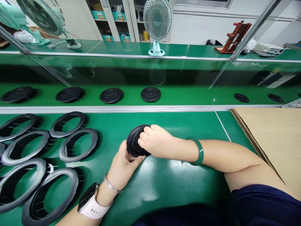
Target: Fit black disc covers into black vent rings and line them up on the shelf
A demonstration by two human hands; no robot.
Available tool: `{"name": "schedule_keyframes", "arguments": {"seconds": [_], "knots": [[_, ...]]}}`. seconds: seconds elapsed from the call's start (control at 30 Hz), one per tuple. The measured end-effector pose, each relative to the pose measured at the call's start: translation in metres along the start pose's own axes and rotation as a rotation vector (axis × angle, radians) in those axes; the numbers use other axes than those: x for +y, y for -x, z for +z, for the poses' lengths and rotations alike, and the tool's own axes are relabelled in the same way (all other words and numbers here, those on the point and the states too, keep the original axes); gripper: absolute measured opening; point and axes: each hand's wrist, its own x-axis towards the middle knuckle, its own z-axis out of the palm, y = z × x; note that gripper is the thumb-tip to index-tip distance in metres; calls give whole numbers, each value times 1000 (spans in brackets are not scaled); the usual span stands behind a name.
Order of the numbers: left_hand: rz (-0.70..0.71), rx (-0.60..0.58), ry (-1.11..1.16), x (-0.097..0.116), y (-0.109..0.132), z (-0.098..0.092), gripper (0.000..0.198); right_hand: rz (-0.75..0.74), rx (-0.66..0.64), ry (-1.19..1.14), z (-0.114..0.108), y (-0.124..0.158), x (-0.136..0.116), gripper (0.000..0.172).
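Above the green table, my left hand [128,160] grips the lower left edge of a round black plastic part [136,141], which is tilted towards me. My right hand [154,139] lies over its right side with the fingers curled in. Whether those fingertips hold a smaller piece is hidden. To the left, several grey-black plastic rings [78,145] rest on the table. Behind the hands, several flat black discs [150,94] lie spaced out along a green strip.
A metal rail [113,109] runs between table and strip. Cardboard sheets [270,135] are stacked at the right. A glass-like panel rises behind the strip, below a shelf with fans [157,23] and a brown wooden stand [234,37].
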Motion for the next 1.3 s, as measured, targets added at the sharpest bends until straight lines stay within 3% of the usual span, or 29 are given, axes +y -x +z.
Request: {"name": "schedule_keyframes", "arguments": {"seconds": [0.17,0.3,0.37,0.43,0.53,0.6,0.77,0.97,1.13,1.3], "knots": [[1,11,165,0,-7,0,70,97,193,-60,22,2,12,34],[-11,37,246,-2,-12,-2,65,394,350,-287,23,3,22,47],[-1,59,274,-3,-14,-3,68,564,322,-420,21,3,27,46],[10,69,266,-3,-14,-4,71,629,208,-523,21,3,30,42],[25,71,197,-1,-10,-5,83,594,113,-625,25,0,31,41],[55,92,154,-1,-8,-6,86,576,157,-696,29,-1,28,39],[103,224,-28,-2,-6,-9,53,588,282,-891,36,-2,17,33],[123,228,-119,-3,-3,-5,53,565,420,-1079,40,-3,7,22],[86,190,-64,-4,-1,-1,49,611,471,-1096,40,-4,5,29],[76,201,-159,-1,0,-1,45,637,443,-1018,41,-5,9,35]]}}
